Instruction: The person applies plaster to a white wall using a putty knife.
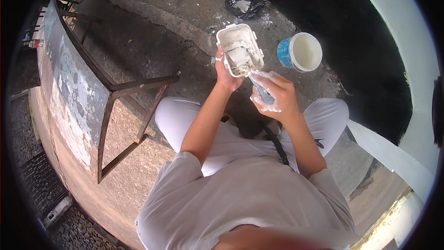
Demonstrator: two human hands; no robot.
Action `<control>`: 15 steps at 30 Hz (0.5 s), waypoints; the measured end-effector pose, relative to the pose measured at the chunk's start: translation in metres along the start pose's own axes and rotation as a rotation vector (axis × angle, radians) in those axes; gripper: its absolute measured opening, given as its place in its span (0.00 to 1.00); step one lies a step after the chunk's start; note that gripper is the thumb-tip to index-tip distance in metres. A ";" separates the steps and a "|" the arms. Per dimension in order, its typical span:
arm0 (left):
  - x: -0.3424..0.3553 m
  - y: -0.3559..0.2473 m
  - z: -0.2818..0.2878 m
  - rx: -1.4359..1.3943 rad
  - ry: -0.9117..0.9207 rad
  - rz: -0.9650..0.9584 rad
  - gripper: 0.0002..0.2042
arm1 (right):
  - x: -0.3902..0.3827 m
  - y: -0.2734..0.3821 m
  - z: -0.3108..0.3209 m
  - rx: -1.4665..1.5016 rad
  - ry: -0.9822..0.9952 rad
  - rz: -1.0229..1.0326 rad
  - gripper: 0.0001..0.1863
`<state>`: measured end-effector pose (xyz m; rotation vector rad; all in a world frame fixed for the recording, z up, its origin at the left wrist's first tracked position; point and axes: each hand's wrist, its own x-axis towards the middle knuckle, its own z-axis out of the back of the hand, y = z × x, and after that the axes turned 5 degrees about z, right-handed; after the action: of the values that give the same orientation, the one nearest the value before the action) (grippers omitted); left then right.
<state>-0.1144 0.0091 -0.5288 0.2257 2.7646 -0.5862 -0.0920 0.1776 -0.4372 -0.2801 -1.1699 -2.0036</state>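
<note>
In the head view, the left hand [226, 78] supports a white, paste-smeared tub [239, 34] above the floor [189, 21], open mouth upward. The right hand [283, 93] curls around a grey-handled tool [262, 90], smeared white, its long axis slanting forward-left toward the tub's near right corner.

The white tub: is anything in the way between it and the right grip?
Nothing visible blocks it: the right grip holds a grey tool at the near rim of the white tub, which the left grip supports. The bucket stands off to the right.
</note>
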 end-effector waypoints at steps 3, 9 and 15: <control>-0.005 -0.002 0.013 0.106 -0.032 -0.042 0.41 | -0.014 0.002 -0.009 -0.004 0.027 0.022 0.23; 0.000 -0.004 0.004 -0.018 0.083 0.023 0.38 | 0.004 0.002 0.011 -0.019 0.056 -0.011 0.22; 0.006 0.001 -0.001 -0.064 0.111 0.042 0.40 | 0.003 0.001 -0.007 -0.116 -0.063 -0.020 0.25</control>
<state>-0.1199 0.0112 -0.5299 0.3093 2.8724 -0.4872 -0.0920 0.1700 -0.4395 -0.3940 -1.1001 -2.0974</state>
